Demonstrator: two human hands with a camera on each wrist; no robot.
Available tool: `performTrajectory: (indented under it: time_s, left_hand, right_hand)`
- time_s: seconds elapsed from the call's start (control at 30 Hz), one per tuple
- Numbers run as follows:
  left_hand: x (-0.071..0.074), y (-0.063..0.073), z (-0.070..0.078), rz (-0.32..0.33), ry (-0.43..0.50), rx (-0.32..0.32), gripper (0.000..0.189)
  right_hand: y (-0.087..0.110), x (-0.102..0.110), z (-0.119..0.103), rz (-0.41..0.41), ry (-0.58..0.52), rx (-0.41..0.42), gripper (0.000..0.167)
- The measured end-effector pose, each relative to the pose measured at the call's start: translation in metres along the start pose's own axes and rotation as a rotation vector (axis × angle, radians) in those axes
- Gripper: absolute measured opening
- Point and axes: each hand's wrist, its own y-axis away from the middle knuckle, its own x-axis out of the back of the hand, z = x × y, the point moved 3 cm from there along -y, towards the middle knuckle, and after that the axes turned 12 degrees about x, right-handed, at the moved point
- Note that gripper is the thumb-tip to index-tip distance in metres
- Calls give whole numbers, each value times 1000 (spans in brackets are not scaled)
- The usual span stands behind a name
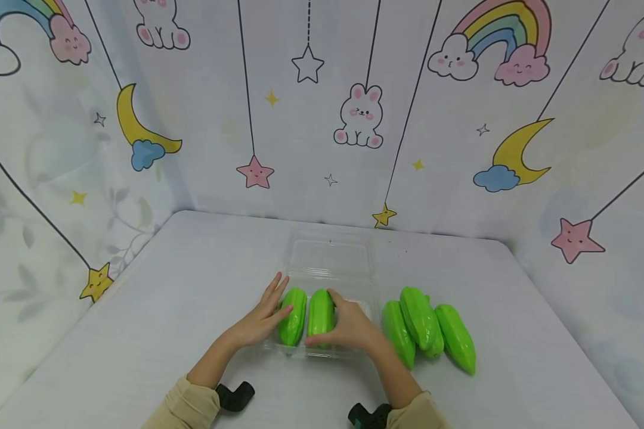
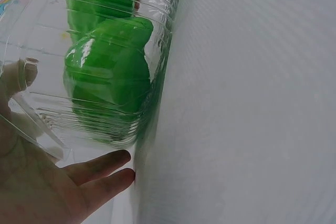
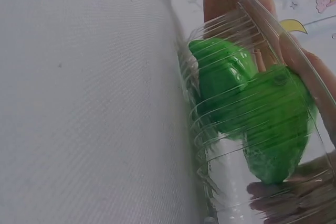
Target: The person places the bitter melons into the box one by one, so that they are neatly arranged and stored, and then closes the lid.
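A clear plastic clamshell box [image 1: 374, 304] lies on the table with two shiny green ridged pieces, shaped like vegetables, side by side inside. My right hand [image 1: 354, 325] grips the right-hand green piece [image 1: 319, 313], thumb at its near end and fingers at its far end. In the right wrist view, that piece [image 3: 278, 124] shows through the box wall, tilted against the other. My left hand [image 1: 257, 322] spreads its straight fingers along the box's left side, its thumb over the left green piece [image 1: 294, 319]. The left wrist view shows those fingers [image 2: 105, 166] outside the box wall.
Several more green pieces [image 1: 418, 319] lie in a cluster on the table, right of the box. The box's transparent lid [image 1: 330, 253] is folded back behind it. A patterned curtain [image 1: 322, 119] with stars and rabbits hangs behind the white table [image 1: 220, 250].
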Motion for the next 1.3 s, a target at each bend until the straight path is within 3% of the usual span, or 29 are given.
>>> performTrajectory:
  time_s: [0.5, 1.3]
  left_hand:
    - [0, 0, 0, 0, -11, -8, 63]
    - [1, 1, 3, 0, 21, -21, 63]
  right_hand:
    - [-7, -13, -2, -14, 4, -21, 117]
    - [-6, -11, 0, -77, 62, -103, 127]
